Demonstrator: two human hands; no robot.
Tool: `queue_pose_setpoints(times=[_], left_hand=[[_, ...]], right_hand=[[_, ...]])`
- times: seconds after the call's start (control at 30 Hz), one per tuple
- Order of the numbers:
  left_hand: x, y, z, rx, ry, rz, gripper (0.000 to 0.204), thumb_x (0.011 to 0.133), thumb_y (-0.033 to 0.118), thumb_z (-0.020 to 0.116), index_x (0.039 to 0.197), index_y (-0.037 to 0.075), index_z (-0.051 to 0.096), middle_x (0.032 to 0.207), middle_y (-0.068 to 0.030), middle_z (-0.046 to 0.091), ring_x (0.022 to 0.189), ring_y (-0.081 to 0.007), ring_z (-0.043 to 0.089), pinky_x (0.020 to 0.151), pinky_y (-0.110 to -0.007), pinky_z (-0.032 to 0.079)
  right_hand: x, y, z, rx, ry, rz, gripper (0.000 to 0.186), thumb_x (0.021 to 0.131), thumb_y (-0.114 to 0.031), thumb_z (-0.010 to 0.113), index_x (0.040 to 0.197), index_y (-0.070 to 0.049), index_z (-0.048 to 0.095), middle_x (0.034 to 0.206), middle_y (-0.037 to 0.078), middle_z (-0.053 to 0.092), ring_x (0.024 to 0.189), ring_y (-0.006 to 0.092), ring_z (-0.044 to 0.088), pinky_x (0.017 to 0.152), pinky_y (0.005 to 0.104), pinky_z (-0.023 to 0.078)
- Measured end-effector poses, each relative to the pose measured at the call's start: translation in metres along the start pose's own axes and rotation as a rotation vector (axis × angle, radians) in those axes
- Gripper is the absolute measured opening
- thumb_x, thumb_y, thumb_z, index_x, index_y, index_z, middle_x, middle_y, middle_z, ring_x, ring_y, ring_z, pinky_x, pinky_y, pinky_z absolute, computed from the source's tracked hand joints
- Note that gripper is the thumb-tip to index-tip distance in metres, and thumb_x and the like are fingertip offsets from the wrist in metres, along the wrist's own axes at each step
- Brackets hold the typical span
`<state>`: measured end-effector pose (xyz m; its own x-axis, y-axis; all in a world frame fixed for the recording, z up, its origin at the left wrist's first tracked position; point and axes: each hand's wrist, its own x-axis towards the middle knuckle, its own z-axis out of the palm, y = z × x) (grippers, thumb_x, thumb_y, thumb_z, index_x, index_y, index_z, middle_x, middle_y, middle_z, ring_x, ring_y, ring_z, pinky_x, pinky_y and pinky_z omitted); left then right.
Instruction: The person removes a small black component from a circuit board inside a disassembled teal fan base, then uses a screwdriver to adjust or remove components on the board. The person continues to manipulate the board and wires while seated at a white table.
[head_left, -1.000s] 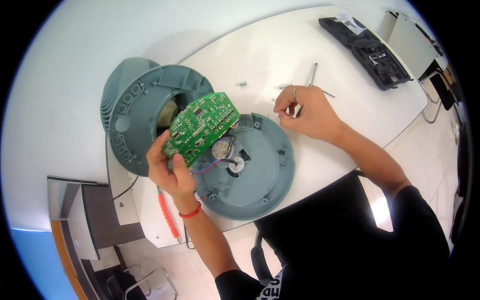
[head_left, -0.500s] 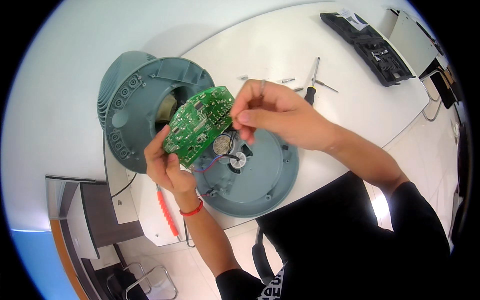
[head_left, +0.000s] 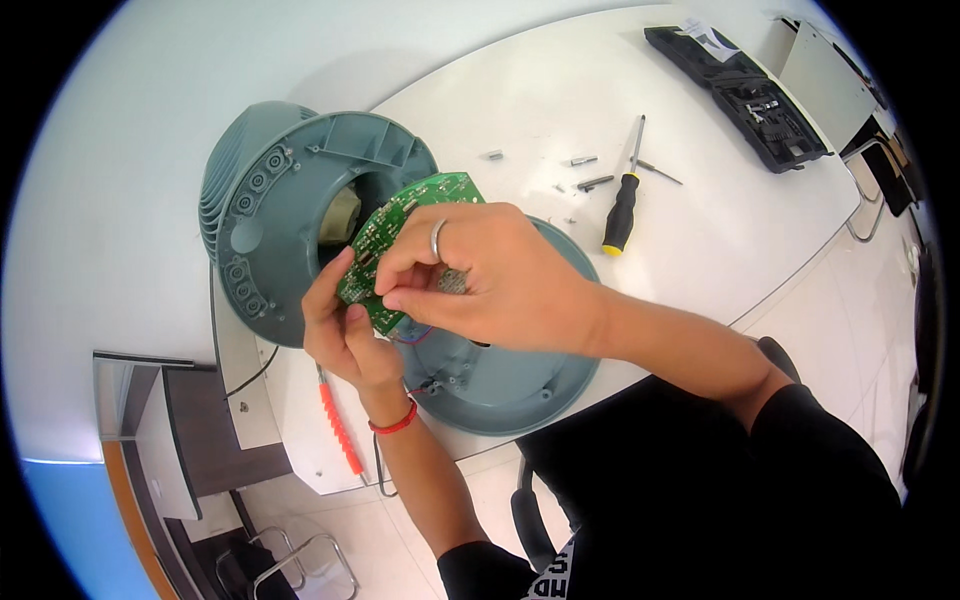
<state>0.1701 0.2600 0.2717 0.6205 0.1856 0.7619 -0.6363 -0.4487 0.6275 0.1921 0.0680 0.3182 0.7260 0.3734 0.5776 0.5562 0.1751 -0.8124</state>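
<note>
My left hand (head_left: 345,330) grips the lower left end of a green circuit board (head_left: 440,190), thumb on the near side and fingers at the edge. The board is tilted and held above a round grey-green plastic base (head_left: 520,370). In front of the board is my right hand (head_left: 490,275), its thumb and forefinger pinched at the board's lower left part. Whether something small sits in that pinch cannot be made out. Behind the board stands a grey-green ribbed housing (head_left: 290,190) with its open inner side showing. Red and blue wires (head_left: 415,338) run below the board.
On the white table (head_left: 520,90) lie a black-and-yellow screwdriver (head_left: 622,210), a thinner tool (head_left: 660,172) and several small metal bits (head_left: 583,161). An open black tool case (head_left: 765,120) is at the far right. An orange-handled tool (head_left: 340,428) lies near the left edge.
My right hand has moved left and down from the board's right end to its lower left part, now covering much of it. My left hand still holds the board.
</note>
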Motion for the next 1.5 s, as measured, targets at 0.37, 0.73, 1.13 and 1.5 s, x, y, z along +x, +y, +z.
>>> queue_pose_setpoints(times=[0.37,0.73,1.13,1.5], left_hand=[[-0.002,-0.003,-0.006,0.024,-0.077,0.034,0.044,0.088,0.006,0.046,0.127,-0.011,0.061,0.117,-0.0254,0.071,0.104,-0.0268,0.071,0.096,-0.036,0.054],[0.001,-0.001,-0.005,0.022,-0.113,0.106,0.041,0.093,0.008,0.048,0.126,-0.013,0.061,0.117,-0.0252,0.071,0.103,-0.0277,0.071,0.094,-0.036,0.055],[0.000,0.001,-0.005,0.012,-0.126,0.128,0.041,0.092,0.007,0.048,0.125,-0.013,0.062,0.118,-0.0232,0.071,0.103,-0.0261,0.071,0.094,-0.035,0.055],[0.001,0.003,-0.006,0.048,-0.119,0.113,0.043,0.087,0.003,0.047,0.123,-0.012,0.064,0.116,-0.0222,0.071,0.101,-0.0253,0.071,0.091,-0.033,0.055]], right_hand=[[-0.004,0.007,0.017,-0.329,0.084,-0.130,0.007,0.084,-0.005,0.071,0.091,-0.004,0.072,0.091,0.009,0.068,0.085,0.0297,0.067,0.075,0.0388,0.056],[-0.005,0.016,0.024,-0.462,0.124,-0.265,0.005,0.082,-0.006,0.074,0.087,-0.005,0.073,0.087,0.006,0.063,0.084,0.0266,0.065,0.074,0.0377,0.055],[-0.003,0.012,0.026,-0.431,0.158,-0.192,0.006,0.080,-0.007,0.075,0.086,-0.004,0.073,0.086,0.007,0.064,0.084,0.0266,0.066,0.075,0.0377,0.055],[-0.003,0.030,0.024,-0.611,0.190,-0.512,0.012,0.075,-0.010,0.077,0.085,-0.006,0.072,0.086,0.005,0.060,0.081,0.0233,0.062,0.073,0.0352,0.051]])
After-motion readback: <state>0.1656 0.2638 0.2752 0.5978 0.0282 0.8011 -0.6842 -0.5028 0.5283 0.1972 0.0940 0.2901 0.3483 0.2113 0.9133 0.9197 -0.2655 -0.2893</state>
